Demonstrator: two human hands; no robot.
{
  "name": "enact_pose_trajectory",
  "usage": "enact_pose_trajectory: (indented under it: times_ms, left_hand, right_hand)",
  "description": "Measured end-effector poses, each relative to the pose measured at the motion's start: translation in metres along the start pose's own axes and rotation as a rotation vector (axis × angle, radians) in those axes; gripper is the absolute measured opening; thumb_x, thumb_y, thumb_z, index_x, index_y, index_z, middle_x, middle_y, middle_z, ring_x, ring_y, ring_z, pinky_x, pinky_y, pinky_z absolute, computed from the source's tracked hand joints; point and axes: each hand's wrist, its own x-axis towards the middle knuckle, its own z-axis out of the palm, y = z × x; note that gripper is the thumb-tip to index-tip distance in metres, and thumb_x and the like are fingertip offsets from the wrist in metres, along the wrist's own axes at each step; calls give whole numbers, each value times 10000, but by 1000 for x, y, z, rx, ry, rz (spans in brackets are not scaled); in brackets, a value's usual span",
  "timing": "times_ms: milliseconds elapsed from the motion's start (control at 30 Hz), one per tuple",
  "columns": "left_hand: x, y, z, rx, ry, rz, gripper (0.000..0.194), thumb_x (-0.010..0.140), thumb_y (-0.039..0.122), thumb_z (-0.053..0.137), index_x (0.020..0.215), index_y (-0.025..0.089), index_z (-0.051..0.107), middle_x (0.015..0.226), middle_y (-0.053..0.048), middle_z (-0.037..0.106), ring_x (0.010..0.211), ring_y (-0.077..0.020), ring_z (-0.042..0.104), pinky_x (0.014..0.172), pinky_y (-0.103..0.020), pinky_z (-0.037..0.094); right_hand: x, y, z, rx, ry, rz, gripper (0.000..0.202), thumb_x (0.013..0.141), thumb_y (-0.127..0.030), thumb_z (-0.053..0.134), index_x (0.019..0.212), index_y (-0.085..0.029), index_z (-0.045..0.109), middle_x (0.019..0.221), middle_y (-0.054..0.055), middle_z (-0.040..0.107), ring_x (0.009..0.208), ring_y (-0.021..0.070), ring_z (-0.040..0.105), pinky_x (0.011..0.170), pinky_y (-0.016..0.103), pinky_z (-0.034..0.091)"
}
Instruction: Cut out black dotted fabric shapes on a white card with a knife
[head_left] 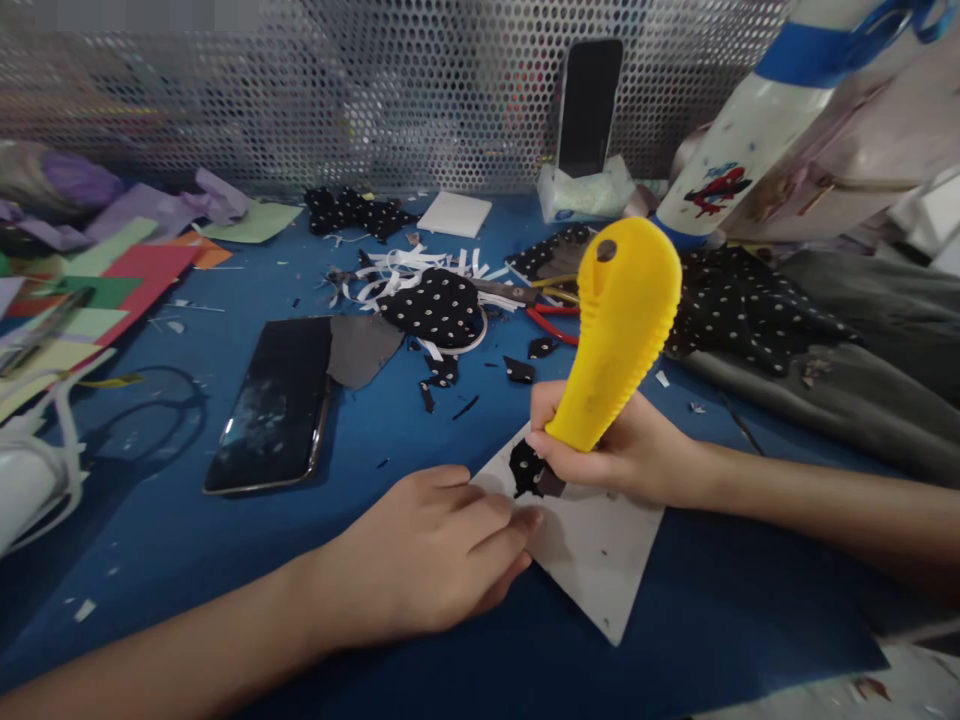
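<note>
My right hand (637,460) is closed around a yellow plastic tool (630,320) with ribbed edges and a dark round spot near its top. The tool stands tilted; its lower end is hidden by my fingers. Beneath it lies a small piece of black dotted fabric (526,464) on a whitish square board (600,560). My left hand (457,550) rests at the board's left edge, fingers curled and close together, tips near the fabric piece. Whether something is pinched there is hidden.
A phone (274,405) lies at left; another phone (591,108) stands behind. Scissors (517,292), a dotted fabric heart (435,305) and white paper strips (390,268) lie mid-table. Coloured papers (142,285) and a white cable (71,440) are left, a bottle (742,140) and dark cloth (832,370) right.
</note>
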Motion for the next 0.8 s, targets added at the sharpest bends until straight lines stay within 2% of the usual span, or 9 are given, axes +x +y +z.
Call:
enact_pose_trajectory:
  times_ms: [300,567,800]
  left_hand:
    - [-1,0,-2,-24,-22,-6,240,1001,167,443,1119,78,632,760,-8,671,609,-151,588,525,-323,442]
    - [0,-1,-2,-60,-43,-29,254,1020,184,416,1123,86,626,788,4,673,643,-149,591,559,-330,448]
    - [0,1,-3,-31,-39,-32,258,1016,189,425,1139,88,628,789,4,671,618,-155,566,560,-337,431]
  right_hand:
    - [-2,3,2,35,4,42,149,894,-185,595,758,-178,534,650,-47,513,567,73,490,509,192,405]
    - [1,2,1,3,17,-7,189,906,-195,585,734,-175,509,640,-61,474,536,53,446,510,193,375]
    - [0,-1,2,-60,35,5,216,913,-187,567,720,-185,471,653,-47,520,561,63,478,524,206,381]
